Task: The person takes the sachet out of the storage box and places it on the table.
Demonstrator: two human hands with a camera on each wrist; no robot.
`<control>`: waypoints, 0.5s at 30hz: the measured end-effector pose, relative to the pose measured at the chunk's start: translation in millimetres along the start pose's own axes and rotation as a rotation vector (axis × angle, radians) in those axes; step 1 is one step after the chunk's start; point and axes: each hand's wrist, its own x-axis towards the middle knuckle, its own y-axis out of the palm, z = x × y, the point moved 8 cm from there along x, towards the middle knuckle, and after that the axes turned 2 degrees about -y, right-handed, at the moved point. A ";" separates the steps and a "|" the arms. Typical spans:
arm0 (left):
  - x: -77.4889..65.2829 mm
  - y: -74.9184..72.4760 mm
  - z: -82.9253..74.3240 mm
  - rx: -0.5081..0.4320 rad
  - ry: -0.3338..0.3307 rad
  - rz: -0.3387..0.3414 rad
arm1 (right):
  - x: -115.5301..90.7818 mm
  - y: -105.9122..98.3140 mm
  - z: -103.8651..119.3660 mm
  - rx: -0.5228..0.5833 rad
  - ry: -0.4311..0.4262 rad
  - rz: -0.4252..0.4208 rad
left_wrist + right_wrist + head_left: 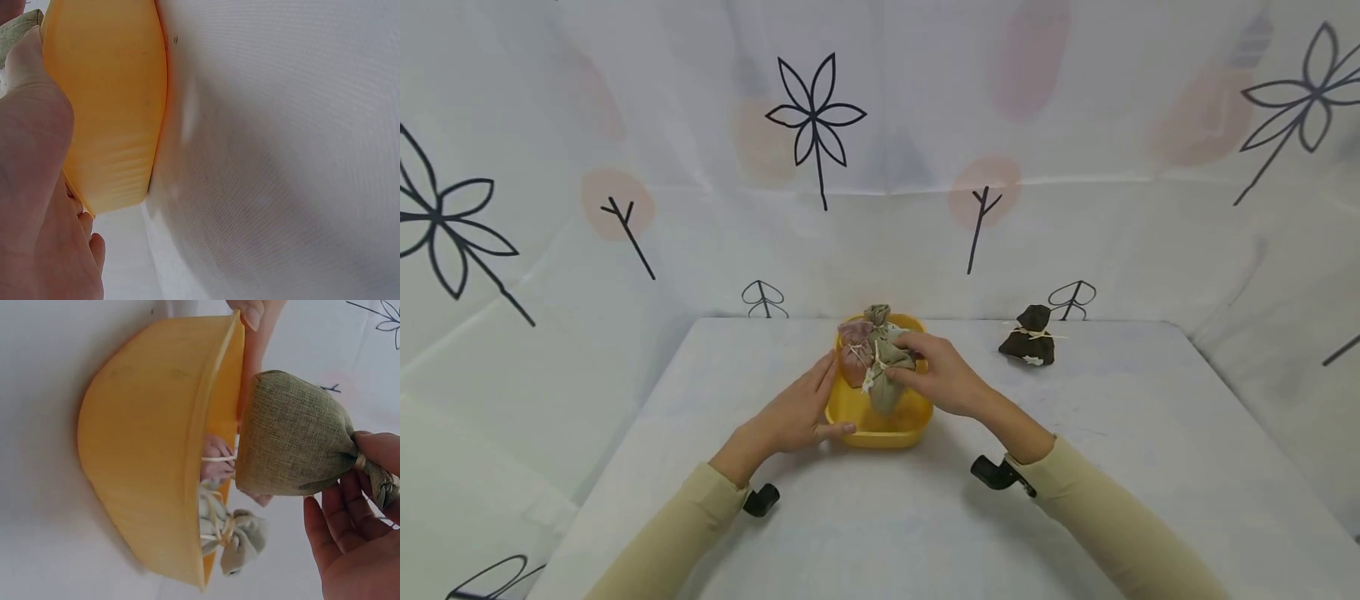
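Note:
My right hand [943,375] pinches the gathered neck of an olive-green cloth pouch [297,434] between thumb and fingers. The pouch hangs upright over a yellow plastic basin [880,439], its round body at rim height. Along the basin's left side lies my left hand [801,408], fingers straight against the wall, thumb on the front rim. Inside the basin sit a pink pouch [853,371] and, behind it, a greenish one [877,315], both tied with string. A pale pouch [244,540] pokes above the rim in the right wrist view; the held pouch hides part of the contents.
A dark brown tied pouch [1030,337] stands alone at the back right of the white-covered table [865,533]. White sheets with drawn black flowers [814,117] enclose the table's back and sides. Each wrist carries a small black camera [762,500].

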 end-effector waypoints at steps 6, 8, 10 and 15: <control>-1.7 -1.1 -1.3 0.000 0.000 0.009 | -3.4 -10.8 2.4 -0.002 -0.005 -0.002; -1.5 -0.8 -1.6 0.001 0.004 0.008 | -3.9 -14.9 0.8 -0.010 0.003 -0.006; -0.8 0.2 -1.1 0.008 0.001 0.012 | -4.0 -19.7 -0.4 -0.024 0.009 -0.014; -0.6 -0.5 -2.2 0.003 0.011 0.004 | -5.0 -32.5 -0.6 -0.049 0.019 -0.036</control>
